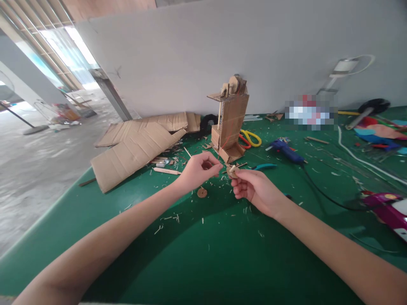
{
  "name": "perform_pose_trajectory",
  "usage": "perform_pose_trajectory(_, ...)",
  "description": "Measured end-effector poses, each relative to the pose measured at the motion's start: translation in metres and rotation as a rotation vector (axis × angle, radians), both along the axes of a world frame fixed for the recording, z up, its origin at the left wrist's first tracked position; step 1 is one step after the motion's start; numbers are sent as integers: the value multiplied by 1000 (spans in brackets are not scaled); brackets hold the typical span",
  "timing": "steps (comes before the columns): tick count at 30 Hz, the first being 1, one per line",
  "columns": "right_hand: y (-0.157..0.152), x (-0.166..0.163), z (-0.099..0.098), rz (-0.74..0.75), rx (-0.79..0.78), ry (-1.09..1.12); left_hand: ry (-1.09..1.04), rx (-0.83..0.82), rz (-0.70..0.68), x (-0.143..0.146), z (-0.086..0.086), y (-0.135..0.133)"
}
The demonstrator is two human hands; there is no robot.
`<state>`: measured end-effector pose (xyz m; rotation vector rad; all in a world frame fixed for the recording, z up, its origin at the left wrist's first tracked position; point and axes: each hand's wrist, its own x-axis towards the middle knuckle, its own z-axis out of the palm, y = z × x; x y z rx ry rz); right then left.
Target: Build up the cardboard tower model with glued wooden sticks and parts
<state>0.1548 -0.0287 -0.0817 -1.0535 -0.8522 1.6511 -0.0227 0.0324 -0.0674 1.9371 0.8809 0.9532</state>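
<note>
My left hand (199, 168) pinches a thin red thread (224, 146) that runs up to a tall cardboard tower model (231, 120) with round discs on top. Close beside it, my right hand (254, 188) holds a small cardboard wheel piece on a wooden stick (232, 170) between thumb and fingers. Both hands hover just above the green table (190, 254), fingertips a few centimetres apart. A small round cardboard disc (202, 192) lies on the table below my left hand.
Flat cardboard sheets (133, 148) lie at the left. Yellow and red scissors (251, 137), a blue glue gun (286, 150) with black cord, teal pliers (265, 166) and a magenta tool (389, 207) sit to the right. Wood shavings litter the table.
</note>
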Motion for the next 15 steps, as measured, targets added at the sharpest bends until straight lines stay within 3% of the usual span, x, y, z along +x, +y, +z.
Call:
perform_pose_trajectory(10,-3,-1,2,115,44,36,135,48,-72,1,-7,-4)
perform_pose_trajectory(15,-2,-1,3,112,9,44,48,37,-189,2,-2,-11)
